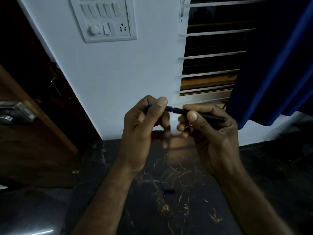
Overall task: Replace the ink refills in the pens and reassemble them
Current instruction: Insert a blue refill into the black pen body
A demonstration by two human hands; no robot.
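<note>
1. Lying nearest on the dark marble counter (186, 209) are a thin blue refill (164, 194) and a short dark pen piece (169, 190), the two touching or just beside each other; dim light is hiding which.
2. Above them, both hands are raised over the counter, close together.
3. Gripping the black pen barrel (203, 114) between thumb and fingers is the right hand (211, 133), barrel pointing left.
4. Pinching a blue refill end (150, 104) is the left hand (144, 126); its thumb is pressing on top.
5. Showing between the hands is a blue section (169, 108) at the barrel's mouth.
6. Behind, a switch panel (105, 18) is sitting on the white wall.
</note>
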